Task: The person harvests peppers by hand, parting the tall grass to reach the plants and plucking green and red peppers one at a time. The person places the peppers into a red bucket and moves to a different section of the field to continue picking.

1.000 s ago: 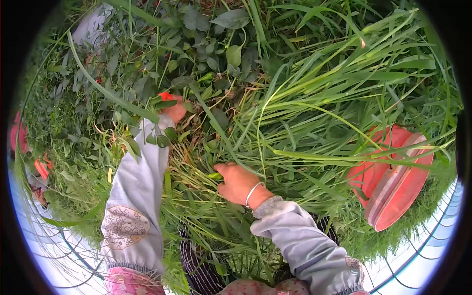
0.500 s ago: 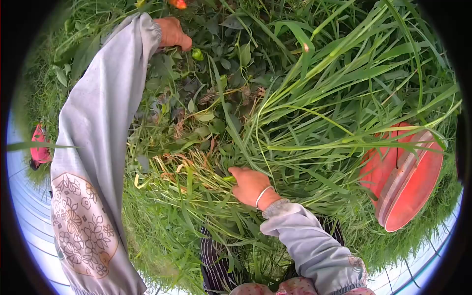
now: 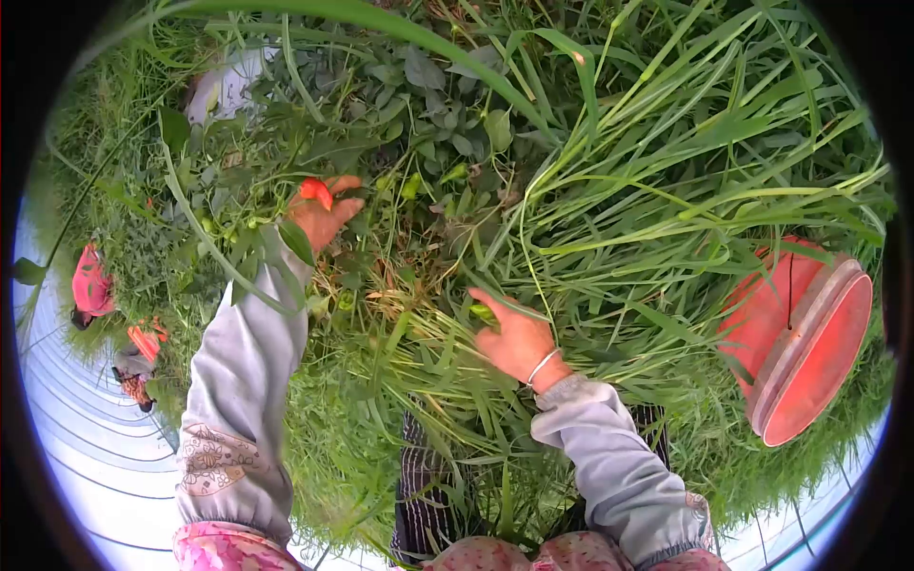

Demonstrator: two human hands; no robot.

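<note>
My left hand (image 3: 322, 221) is among the leafy pepper plants, thumb and fingers apart with nothing between them. A red pepper (image 3: 316, 193) overlaps the back of this hand. Just beyond its fingertips, small green peppers (image 3: 411, 186) show among the dark leaves. Lower and to the right, my right hand (image 3: 522, 341) is closed around a green pepper (image 3: 482, 311), which pokes out between thumb and fingers. Flattened grass stems lie beside and under that hand.
A red bucket (image 3: 752, 319) lies tipped in tall grass (image 3: 657, 200) at the right. At the left edge are a person in pink (image 3: 91, 284) and another person (image 3: 135, 373) beside an orange-red object (image 3: 145, 341). A pale object (image 3: 228, 86) shows behind leaves at upper left.
My left hand has drawn back toward me, and the red pepper now overlaps it. My right hand keeps the green pepper. The view has shifted, bringing a second person in at left.
</note>
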